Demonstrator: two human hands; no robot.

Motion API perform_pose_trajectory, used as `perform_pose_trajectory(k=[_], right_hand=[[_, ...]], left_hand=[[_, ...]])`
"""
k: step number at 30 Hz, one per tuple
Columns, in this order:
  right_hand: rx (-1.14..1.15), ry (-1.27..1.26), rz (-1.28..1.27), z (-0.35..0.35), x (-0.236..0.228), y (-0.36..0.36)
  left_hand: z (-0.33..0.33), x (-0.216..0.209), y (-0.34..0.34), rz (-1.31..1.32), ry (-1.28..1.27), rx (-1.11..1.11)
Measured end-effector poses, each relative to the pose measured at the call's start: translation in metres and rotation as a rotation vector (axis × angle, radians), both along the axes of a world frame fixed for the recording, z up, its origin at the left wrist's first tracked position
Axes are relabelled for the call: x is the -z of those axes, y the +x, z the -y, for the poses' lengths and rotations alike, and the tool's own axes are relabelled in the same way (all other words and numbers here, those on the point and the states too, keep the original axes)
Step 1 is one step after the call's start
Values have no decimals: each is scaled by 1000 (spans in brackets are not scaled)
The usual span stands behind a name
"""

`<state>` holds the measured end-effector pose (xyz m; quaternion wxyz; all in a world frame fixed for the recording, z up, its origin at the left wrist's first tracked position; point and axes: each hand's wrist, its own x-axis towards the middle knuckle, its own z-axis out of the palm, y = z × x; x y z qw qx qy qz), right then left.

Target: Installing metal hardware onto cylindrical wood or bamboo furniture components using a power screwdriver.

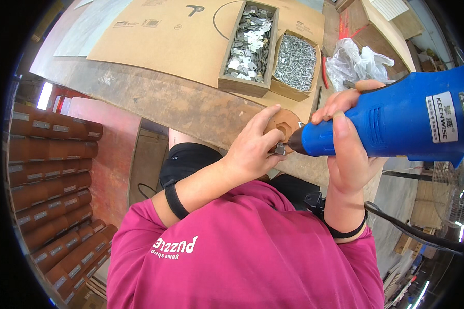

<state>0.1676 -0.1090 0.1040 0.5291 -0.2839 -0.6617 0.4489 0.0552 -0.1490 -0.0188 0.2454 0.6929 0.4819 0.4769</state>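
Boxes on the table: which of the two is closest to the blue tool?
The shorter cardboard box on the right, full of screws. The longer wooden box, holding flat metal plates, stands left of it, farther from the blue tool.

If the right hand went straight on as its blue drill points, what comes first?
Held by the right hand, the blue drill would likely first meet the small metal piece at the left hand; depth at its tip is unclear.

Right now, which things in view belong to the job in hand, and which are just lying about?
In the job:
- blue power tool, in right hand
- brown piece, in left hand
- likely metal plates, screws

Apparently lying about:
- plastic bag
- flat cardboard sheet
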Motion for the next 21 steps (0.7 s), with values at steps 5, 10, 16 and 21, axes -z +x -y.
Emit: perform_pose_trajectory(k=[5, 10, 16, 21], right_hand=[[-2, 37, 15, -2, 3, 2], [-3, 52, 31, -3, 4, 4], [-17, 182, 138, -6, 10, 8], [-50, 184, 106, -4, 9, 11]], left_hand=[[0, 0, 1, 13, -21, 4], [-1, -2, 1, -7, -6, -12], [-2, 0, 1, -15, 34, -33], [2, -5, -5, 115, -169, 46]])
